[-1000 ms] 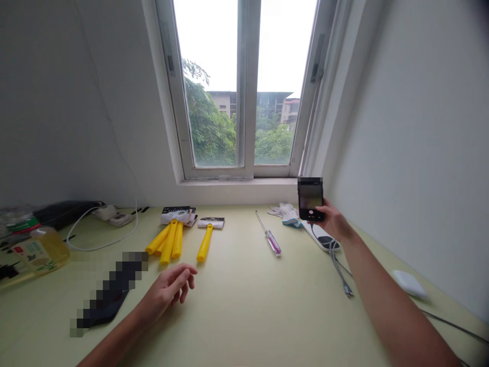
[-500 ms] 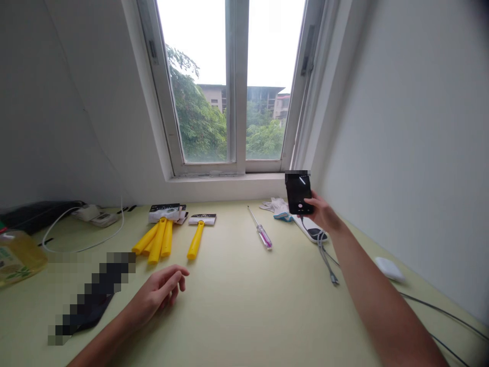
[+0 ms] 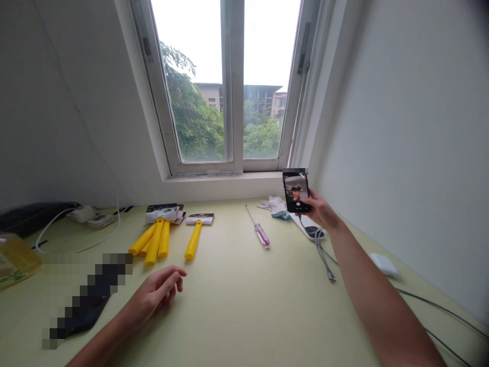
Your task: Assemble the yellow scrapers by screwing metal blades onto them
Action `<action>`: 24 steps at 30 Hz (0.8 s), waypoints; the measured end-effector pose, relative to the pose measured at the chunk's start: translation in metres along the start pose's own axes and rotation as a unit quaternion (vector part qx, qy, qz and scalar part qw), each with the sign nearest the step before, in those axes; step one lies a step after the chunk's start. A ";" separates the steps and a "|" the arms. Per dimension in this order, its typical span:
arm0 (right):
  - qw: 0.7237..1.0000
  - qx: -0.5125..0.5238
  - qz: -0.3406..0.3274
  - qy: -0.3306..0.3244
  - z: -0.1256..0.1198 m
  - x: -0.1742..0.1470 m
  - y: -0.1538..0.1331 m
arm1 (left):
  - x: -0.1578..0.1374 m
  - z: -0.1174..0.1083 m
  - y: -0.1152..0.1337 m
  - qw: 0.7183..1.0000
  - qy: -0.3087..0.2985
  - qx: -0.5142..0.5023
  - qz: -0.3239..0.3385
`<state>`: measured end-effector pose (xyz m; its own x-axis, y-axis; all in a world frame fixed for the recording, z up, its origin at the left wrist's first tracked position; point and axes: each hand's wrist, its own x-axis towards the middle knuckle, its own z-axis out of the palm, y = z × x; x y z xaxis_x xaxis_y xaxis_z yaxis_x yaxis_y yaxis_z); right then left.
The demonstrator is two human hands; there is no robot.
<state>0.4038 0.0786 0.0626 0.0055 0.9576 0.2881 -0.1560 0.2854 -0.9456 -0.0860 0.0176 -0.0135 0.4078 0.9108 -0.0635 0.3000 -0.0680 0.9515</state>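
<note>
My right hand [image 3: 322, 210] holds a smartphone [image 3: 295, 178] upright near the window wall, thumb over its lower screen. A front-camera picture of a person shows on the screen, and a grey cable [image 3: 320, 252] hangs from the phone's lower end. My left hand [image 3: 162, 290] rests on its side on the pale yellow-green table [image 3: 244, 311], fingers loosely bent and apart, with nothing in it. Just beyond it lies a yellow-handled scraper [image 3: 194, 238] with a wide, covered blade. A pile of similar scrapers [image 3: 154, 242] sits farther left.
A clear-handled screwdriver [image 3: 262, 234] lies mid-table. Behind the phone are a white glove [image 3: 271, 204] and a white power bank [image 3: 305, 228]. A white case [image 3: 384, 265] and black cables are at right. A partly blurred dark object [image 3: 89, 308] and a bottle of yellow liquid [image 3: 17, 260] are at left.
The phone screen has gone from nearly black to a lit camera picture of a person. The view has shifted slightly; both hands keep about the same pose.
</note>
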 end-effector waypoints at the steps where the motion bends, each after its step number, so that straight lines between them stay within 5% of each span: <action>1: 1.000 -0.001 0.000 0.001 0.000 0.000 0.000 | 0.000 0.000 0.000 1.000 -0.001 0.001 0.000; 24: 1.000 -0.026 0.009 -0.003 0.003 -0.001 0.001 | -0.001 -0.002 -0.001 1.000 -0.012 0.010 0.000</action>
<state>0.4007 0.0783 0.0620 -0.0021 0.9625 0.2714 -0.1042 0.2697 -0.9573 -0.0884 0.0174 -0.0141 0.4284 0.9008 -0.0708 0.3164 -0.0762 0.9456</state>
